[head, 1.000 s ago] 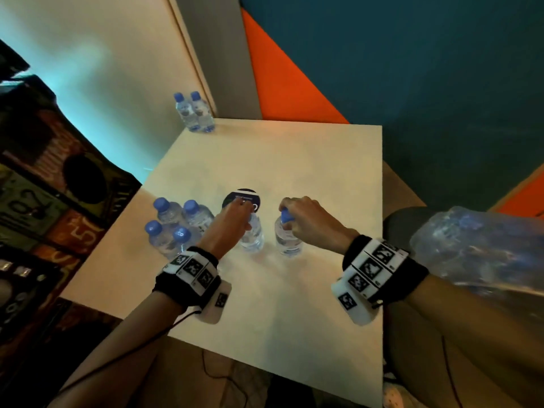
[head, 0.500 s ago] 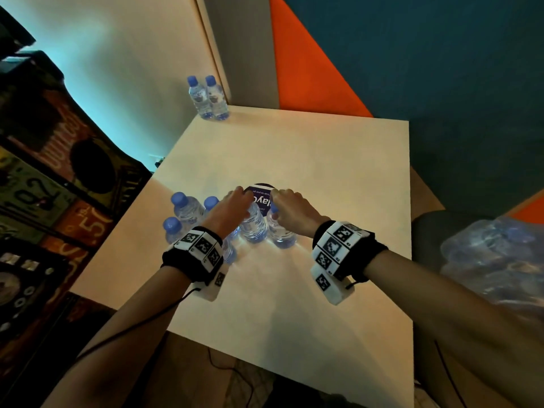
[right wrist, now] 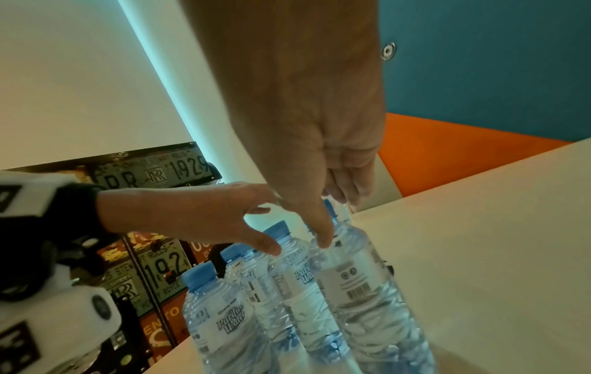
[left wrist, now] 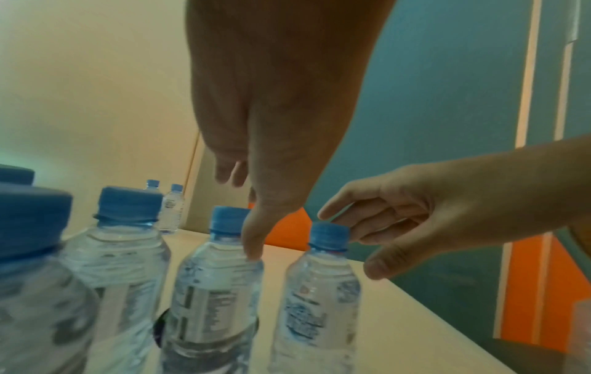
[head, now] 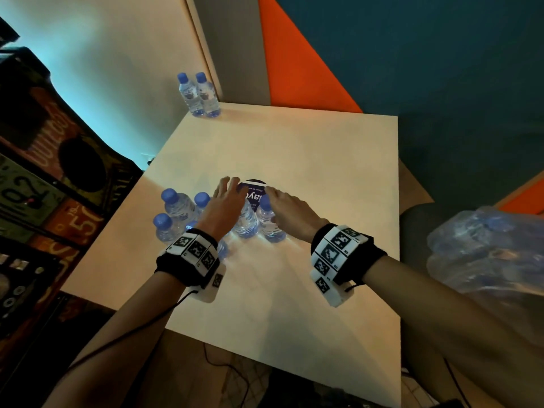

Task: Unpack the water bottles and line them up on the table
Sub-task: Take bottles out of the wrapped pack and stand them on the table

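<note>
Two small clear water bottles with blue caps stand side by side mid-table: the left bottle (head: 245,222) (left wrist: 214,291) and the right bottle (head: 269,223) (left wrist: 319,291). My left hand (head: 231,195) (left wrist: 243,215) hovers over the left one with its fingers spread, and its thumb tip is at the bottle's shoulder. My right hand (head: 278,201) (right wrist: 329,222) is beside the right bottle's cap, fingers loose, thumb tip on the bottle's shoulder. Neither hand grips anything. Several more bottles (head: 176,206) cluster just to the left. Another pair of bottles (head: 200,95) stands at the far left corner.
The pale table (head: 323,160) carries a round dark sticker (head: 256,191) behind the two bottles. A shrink-wrapped pack of bottles (head: 485,251) lies on a dark seat to the right. Licence-plate decor (head: 35,195) covers the left wall.
Both hands slid their bottles left, towards the cluster. They gripped the bottle tops before; now the fingers have opened and let go.
</note>
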Demonstrator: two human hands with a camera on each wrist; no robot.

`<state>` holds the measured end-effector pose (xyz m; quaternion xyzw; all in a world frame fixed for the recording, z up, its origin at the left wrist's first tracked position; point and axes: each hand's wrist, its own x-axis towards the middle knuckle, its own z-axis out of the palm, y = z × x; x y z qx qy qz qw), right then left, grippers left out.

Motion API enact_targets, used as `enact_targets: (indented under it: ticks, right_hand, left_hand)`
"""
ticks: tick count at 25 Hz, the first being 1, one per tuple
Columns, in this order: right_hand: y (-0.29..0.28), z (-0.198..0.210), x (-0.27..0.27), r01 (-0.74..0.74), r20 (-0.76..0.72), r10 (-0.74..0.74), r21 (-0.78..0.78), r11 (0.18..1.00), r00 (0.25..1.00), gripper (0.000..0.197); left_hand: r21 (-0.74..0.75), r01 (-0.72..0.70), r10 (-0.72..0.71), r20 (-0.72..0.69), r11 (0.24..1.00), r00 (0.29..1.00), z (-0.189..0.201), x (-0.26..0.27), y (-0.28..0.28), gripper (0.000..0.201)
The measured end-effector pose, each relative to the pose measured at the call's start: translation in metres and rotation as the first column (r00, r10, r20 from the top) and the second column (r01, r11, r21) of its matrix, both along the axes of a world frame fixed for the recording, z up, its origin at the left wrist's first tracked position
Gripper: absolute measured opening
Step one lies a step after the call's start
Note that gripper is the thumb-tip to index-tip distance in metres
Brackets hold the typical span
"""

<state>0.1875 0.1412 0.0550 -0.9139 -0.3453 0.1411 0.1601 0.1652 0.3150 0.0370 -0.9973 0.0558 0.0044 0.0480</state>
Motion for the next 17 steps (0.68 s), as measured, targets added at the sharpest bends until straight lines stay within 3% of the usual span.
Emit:
enact_targets:
  ticks: [2,5,8,13,15,17]
  right_hand:
    - [-0.024,-0.001,-0.010,-0.004,0.042,0.005,-0.029,1.000,0.999,0.041]
    - [-0.080,-0.004,-0.029,0.010,0.069,-0.002,-0.123,0.992,0.998,0.023]
    - [-0.149,-0.018,-0.053,0.100,0.037,-0.095,-0.204,0.974,0.995,0.022]
    - [-0.272,-0.049,-0.097,0.287,-0.089,-0.310,-0.205,0.936,0.947,0.023]
    - [-0.323,-0.066,-0.114,0.365,-0.136,-0.394,-0.200,0.909,0.909,0.020]
    - [-0.367,-0.079,-0.122,0.460,-0.171,-0.493,-0.201,0.865,0.853,0.015]
  left_hand:
    - [-0.049,0.044,-0.036,0.169,0.998,0.985,0.007,-0.014,-0.024,0.054]
    - [-0.058,0.204,-0.182,0.265,0.977,0.947,0.006,-0.038,-0.083,0.051]
    - [-0.089,0.365,-0.340,0.216,0.927,0.915,-0.007,-0.058,-0.154,0.042]
    - [-0.137,0.566,-0.564,0.059,0.813,0.824,-0.022,-0.080,-0.281,0.026]
    - [-0.232,0.605,-0.622,-0.002,0.762,0.783,-0.027,-0.083,-0.331,0.029]
    - [-0.380,0.530,-0.606,-0.108,0.758,0.788,-0.033,-0.082,-0.372,0.033]
